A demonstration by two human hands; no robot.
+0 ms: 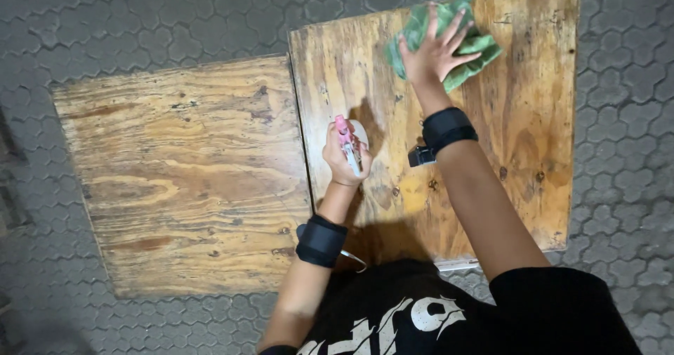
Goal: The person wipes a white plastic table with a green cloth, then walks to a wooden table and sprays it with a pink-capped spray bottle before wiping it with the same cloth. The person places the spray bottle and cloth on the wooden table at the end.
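The right hand [434, 50] lay flat in the upper right of the frame, fingers spread wide, palm pressed down on a crumpled green cloth [472, 45]. The cloth bunched out from under the hand on its upper and right sides and rested on the right board [519, 130], near that board's top edge. A black band [448, 128] circled the right wrist, with a small dark block attached at its lower left side.

The left hand [344, 160] sat near the centre of the frame, closed around a spray bottle [349, 144]. The bottle had a pink trigger head and a pale body, most of it hidden by the curled fingers. It was held above the left part of the right board, just right of the seam between the two boards, and its shadow fell on the wood above it. A second black band [321, 240] wrapped the left wrist.

Two plywood boards lay side by side on grey paving [140, 18] of interlocking blocks. The left board [182, 172] filled the middle left of the frame, its grain streaked yellow and brown with dark knots. The right board stood higher in the frame and reached the top edge; it looked darker and more amber.

The person's black shirt [491, 313], with white print, filled the bottom of the frame.
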